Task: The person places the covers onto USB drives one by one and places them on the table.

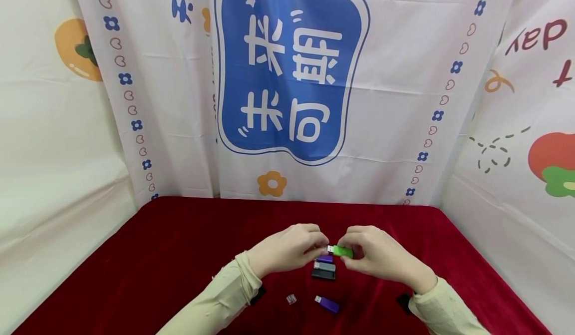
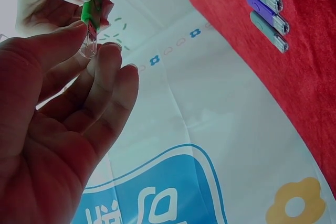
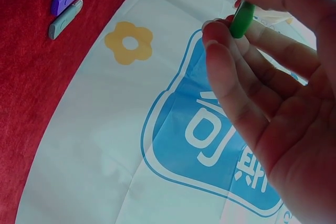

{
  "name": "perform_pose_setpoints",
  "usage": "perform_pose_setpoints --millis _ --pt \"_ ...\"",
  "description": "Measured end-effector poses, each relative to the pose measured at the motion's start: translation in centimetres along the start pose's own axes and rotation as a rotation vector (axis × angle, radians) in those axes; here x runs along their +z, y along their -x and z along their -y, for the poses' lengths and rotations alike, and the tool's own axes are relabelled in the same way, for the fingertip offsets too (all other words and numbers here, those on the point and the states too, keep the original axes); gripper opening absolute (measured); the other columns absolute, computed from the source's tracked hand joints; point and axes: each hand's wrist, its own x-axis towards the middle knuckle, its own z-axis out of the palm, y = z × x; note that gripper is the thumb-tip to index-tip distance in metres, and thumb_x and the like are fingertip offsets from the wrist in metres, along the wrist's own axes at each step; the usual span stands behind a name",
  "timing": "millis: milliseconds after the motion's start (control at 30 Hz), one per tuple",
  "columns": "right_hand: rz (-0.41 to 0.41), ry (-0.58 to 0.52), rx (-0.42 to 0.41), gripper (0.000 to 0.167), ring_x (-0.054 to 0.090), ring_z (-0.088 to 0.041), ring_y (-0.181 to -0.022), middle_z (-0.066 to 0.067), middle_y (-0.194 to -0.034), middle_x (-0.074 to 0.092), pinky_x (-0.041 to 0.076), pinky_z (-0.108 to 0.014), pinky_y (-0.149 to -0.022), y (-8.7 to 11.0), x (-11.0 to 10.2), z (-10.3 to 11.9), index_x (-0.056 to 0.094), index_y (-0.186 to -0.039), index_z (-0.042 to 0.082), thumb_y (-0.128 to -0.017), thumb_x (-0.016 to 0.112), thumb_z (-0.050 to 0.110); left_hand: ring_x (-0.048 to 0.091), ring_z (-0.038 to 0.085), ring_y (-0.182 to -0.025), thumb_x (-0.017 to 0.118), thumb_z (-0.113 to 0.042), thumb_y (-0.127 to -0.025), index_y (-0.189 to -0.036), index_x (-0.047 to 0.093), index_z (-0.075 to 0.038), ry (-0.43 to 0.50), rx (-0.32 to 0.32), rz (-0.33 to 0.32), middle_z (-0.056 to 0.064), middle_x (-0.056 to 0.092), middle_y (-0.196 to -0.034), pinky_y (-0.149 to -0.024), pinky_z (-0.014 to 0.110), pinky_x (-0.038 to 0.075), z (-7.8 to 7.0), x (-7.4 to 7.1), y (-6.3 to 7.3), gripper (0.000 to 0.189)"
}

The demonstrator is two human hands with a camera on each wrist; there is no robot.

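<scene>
In the head view my right hand point(image 1: 382, 256) pinches a green USB stick point(image 1: 343, 251) between thumb and fingers, its metal plug pointing left. My left hand point(image 1: 291, 249) meets it at the plug end. Seen from the left wrist, the left thumb and fingertips pinch a small clear cap point(image 2: 88, 51) at the plug of the green stick point(image 2: 92, 10). How far the cap sits over the plug I cannot tell. From the right wrist, the stick's green body point(image 3: 242, 20) shows between thumb and fingers, while its plug end is mostly hidden.
Below the hands, a purple stick point(image 1: 324, 258), a grey stick point(image 1: 324, 266) and a black stick point(image 1: 323, 274) lie in a row on red cloth point(image 1: 135, 265). A grey-green stick point(image 2: 269, 31) ends that row. Nearer me lie another purple stick point(image 1: 327, 304) and a clear cap point(image 1: 291, 299).
</scene>
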Motion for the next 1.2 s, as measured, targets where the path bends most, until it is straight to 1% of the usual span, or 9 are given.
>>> perform_pose_setpoints --millis 267,600,800,867,967,1067,1200 --pt "-0.013 0.015 -0.032 0.013 0.048 0.000 -0.066 0.013 -0.077 0.054 0.044 -0.019 -0.058 -0.03 0.09 -0.13 0.072 -0.087 0.019 -0.079 0.078 0.010 0.053 0.001 -0.080 0.067 -0.015 -0.095 -0.102 0.072 -0.009 -0.031 -0.007 0.007 -0.002 0.063 -0.092 -0.071 0.008 0.042 -0.02 0.01 -0.07 0.010" --pt "-0.007 -0.001 -0.035 0.013 0.049 -0.001 -0.066 0.015 -0.078 0.054 0.044 -0.019 -0.058 -0.08 0.27 0.04 0.072 -0.089 0.019 -0.080 0.078 0.011 0.053 0.001 -0.080 0.069 -0.013 -0.094 -0.101 0.073 -0.009 -0.047 -0.023 0.027 -0.003 0.063 -0.092 -0.071 0.007 0.041 -0.06 0.02 -0.06 0.009" --pt "-0.007 -0.024 -0.044 0.015 0.050 -0.002 -0.065 0.014 -0.078 0.054 0.045 -0.018 -0.057 -0.11 0.51 0.14 0.072 -0.089 0.020 -0.080 0.079 0.009 0.053 0.000 -0.079 0.069 -0.015 -0.094 -0.102 0.073 -0.009 -0.043 -0.021 0.033 -0.003 0.063 -0.092 -0.070 0.006 0.041 -0.06 0.29 -0.04 0.010" --pt "-0.009 -0.035 -0.055 0.016 0.051 -0.004 -0.065 0.014 -0.078 0.054 0.044 -0.017 -0.057 -0.12 0.64 0.12 0.072 -0.089 0.020 -0.080 0.079 0.009 0.053 0.000 -0.079 0.070 -0.016 -0.094 -0.101 0.072 -0.009 -0.058 -0.021 0.027 -0.003 0.063 -0.091 -0.070 0.006 0.041 -0.06 0.40 -0.02 0.010" --pt "-0.013 -0.050 -0.071 0.016 0.052 -0.005 -0.064 0.013 -0.077 0.054 0.044 -0.016 -0.056 -0.12 0.76 0.07 0.071 -0.089 0.020 -0.080 0.078 0.008 0.050 0.000 -0.074 0.071 -0.020 -0.093 -0.098 0.072 -0.010 -0.096 -0.035 0.010 -0.003 0.062 -0.088 -0.066 0.007 0.040 -0.08 0.47 0.05 0.011" --pt "-0.022 -0.068 -0.075 0.018 0.051 -0.003 -0.063 0.013 -0.077 0.054 0.044 -0.015 -0.055 -0.13 0.73 0.08 0.072 -0.089 0.020 -0.080 0.078 0.006 0.047 -0.002 -0.069 0.072 -0.025 -0.093 -0.094 0.073 -0.013 -0.131 -0.060 -0.002 -0.006 0.061 -0.083 -0.062 0.008 0.040 -0.13 0.37 0.03 0.012" --pt "-0.028 -0.096 -0.070 0.021 0.051 -0.001 -0.063 0.013 -0.078 0.054 0.045 -0.015 -0.054 -0.13 0.68 0.12 0.072 -0.090 0.020 -0.079 0.078 0.003 0.048 -0.002 -0.068 0.071 -0.026 -0.093 -0.091 0.073 -0.014 -0.121 -0.080 0.014 -0.009 0.061 -0.081 -0.062 0.009 0.040 -0.18 0.26 -0.01 0.013"
